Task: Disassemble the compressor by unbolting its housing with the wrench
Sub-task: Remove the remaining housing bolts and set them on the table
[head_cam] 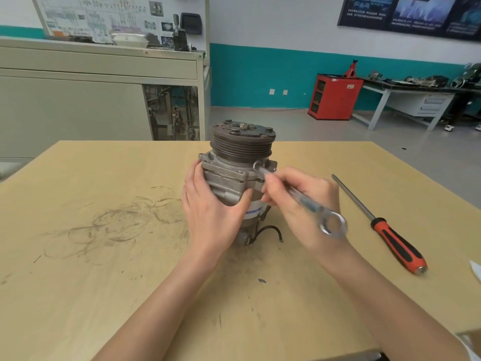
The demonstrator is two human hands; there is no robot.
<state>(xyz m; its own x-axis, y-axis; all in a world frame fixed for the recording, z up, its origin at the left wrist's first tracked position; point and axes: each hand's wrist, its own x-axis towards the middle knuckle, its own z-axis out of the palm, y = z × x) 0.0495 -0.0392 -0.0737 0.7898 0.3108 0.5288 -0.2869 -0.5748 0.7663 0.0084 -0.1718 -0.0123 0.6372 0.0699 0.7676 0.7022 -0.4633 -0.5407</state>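
1. I'm in a mechanical workshop.
2. Beyond my scuffed wooden table (104,230) stands a grey rig (78,108) with exposed wiring, topped by a diagram board (99,14).
3. To my right, a red tool cabinet (334,97) and a workbench (374,83) strewn with metal parts line the teal-and-white wall (260,79).

One each: compressor (229,174), wrench (311,205), screwdriver (378,223), left hand (210,212), right hand (294,216)
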